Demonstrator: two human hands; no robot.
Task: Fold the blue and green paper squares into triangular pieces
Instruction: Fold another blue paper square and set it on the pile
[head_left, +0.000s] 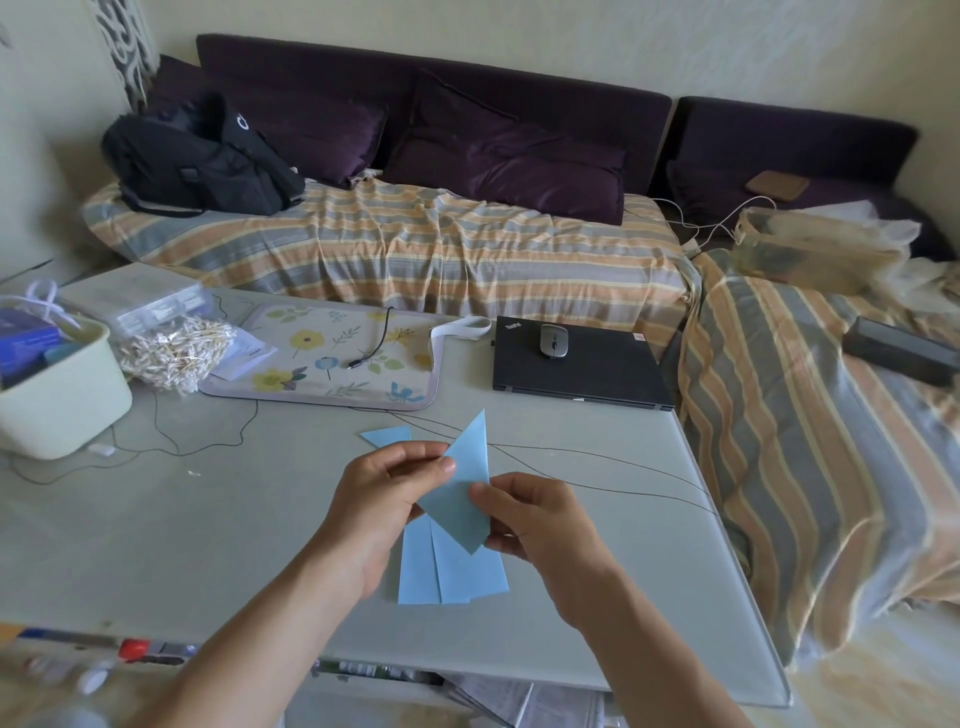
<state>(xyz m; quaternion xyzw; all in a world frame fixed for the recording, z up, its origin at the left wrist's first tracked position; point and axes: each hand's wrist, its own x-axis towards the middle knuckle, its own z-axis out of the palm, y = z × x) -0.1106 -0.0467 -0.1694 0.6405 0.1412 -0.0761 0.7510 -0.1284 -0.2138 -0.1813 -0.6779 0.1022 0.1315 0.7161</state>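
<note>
A folded blue paper piece, narrow and pointed at the top, is held above the grey table. My left hand pinches its left edge with thumb and fingers. My right hand pinches its lower right side. Under my hands a small stack of blue paper squares lies flat on the table. Another folded blue triangular piece lies just beyond my left hand. No green paper is visible.
A floral mat with a cable, a bag of cotton swabs and a pale bin sit at the left. A closed black laptop carries a mouse. Thin wires cross the table. A striped sofa lies behind.
</note>
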